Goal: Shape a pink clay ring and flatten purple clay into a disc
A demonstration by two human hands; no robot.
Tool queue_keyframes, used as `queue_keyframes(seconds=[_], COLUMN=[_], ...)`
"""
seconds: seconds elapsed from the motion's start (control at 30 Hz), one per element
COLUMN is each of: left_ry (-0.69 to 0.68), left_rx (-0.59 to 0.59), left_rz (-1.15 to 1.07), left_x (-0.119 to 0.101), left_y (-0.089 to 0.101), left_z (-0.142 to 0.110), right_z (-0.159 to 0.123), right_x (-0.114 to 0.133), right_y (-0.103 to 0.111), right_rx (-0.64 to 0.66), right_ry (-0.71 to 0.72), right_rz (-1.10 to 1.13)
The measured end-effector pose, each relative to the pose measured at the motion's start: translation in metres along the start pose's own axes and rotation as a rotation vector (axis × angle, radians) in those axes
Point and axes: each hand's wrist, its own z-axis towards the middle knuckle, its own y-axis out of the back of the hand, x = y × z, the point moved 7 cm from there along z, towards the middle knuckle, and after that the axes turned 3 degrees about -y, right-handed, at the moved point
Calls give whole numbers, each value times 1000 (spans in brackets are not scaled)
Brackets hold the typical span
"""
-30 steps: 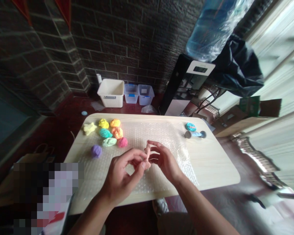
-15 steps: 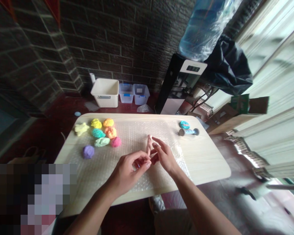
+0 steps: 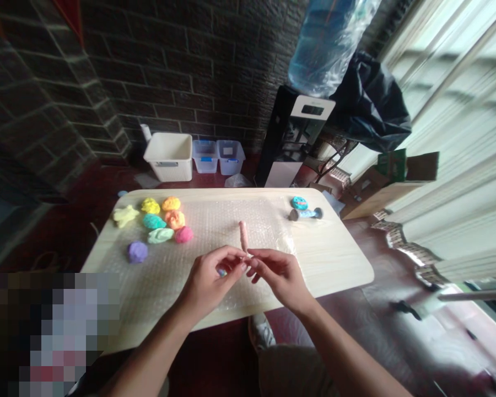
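Note:
Over the middle of the table I hold a slim pinkish-beige roll, apparently modelling clay (image 3: pixel 243 236), pointing away from me. My left hand (image 3: pixel 214 274) pinches its near end between thumb and fingertips. My right hand (image 3: pixel 279 275) closes on the same end from the other side, its thumb and forefinger meeting the left fingertips. That near end is mostly hidden by the fingers. A small blue spot shows within the curl of my left hand; I cannot make out what it is.
Bubble wrap (image 3: pixel 215 220) covers part of the wooden table (image 3: pixel 334 264). Several coloured clay lumps lie at left, including a purple one (image 3: pixel 138 252) and a pink one (image 3: pixel 184 235). At right are a turquoise round piece (image 3: pixel 300 203) and a dumbbell-shaped object (image 3: pixel 306 214). Bins (image 3: pixel 171 160) stand beyond.
My right fingers have moved from beside the roll's upper part down to its near end, against my left fingertips. The roll's far part is now uncovered. The view has shifted right.

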Motion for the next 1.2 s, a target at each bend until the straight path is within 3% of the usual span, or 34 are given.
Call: queue_keyframes(seconds=[0.2,0.47,0.67,0.8,1.0,1.2], left_ry=[20,32,99,58,-37,-36], left_rx=[-61,-128,-119,-52,6,-22], left_rz=[-159,-202,-256,-139,89,49], left_x=[3,1,3,-2,-12,-11], left_y=[-3,-3,0,-1,-2,-2], left_z=[4,8,7,8,10,10], right_z=[8,7,7,5,1,4], right_x=[2,23,23,21,32,21], right_y=[4,2,1,0,-5,-1], right_rx=[-46,-27,-4,19,30,24], right_ry=[23,205,164,149,249,101], right_rz=[11,-164,-152,-237,-522,-265])
